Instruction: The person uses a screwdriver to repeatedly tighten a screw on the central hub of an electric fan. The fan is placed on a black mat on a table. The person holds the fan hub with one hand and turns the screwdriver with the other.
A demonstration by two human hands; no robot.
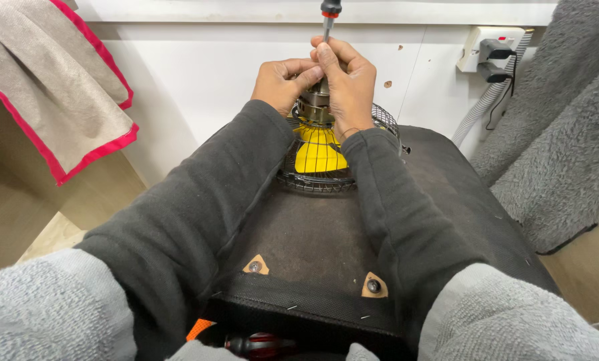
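I see my right hand [347, 83] closed around the thin metal shaft of a screwdriver with a black and red handle [329, 15], which stands upright, tip down into the round metal motor housing [315, 107] of a small fan. My left hand [282, 80] is curled shut against that same housing, fingertips pressed to its left side and touching the right hand's fingers. The fan, with its yellow plastic blades [318, 152] inside a dark wire cage [316, 179], lies face down on a flat black fabric-covered surface [299, 247] that runs from my lap out to the fan; the motor housing sticks up from the middle of the cage. Both forearms in dark sleeves flank the fan.

Left of the fan, a beige cloth with pink-red edging [52, 87] hangs down. Right of the fan, a white wall socket with dark plugs [492, 50] sits on the white wall, a grey ribbed hose [481, 110] drops below it, and a grey fleecy blanket [560, 127] lies beyond.
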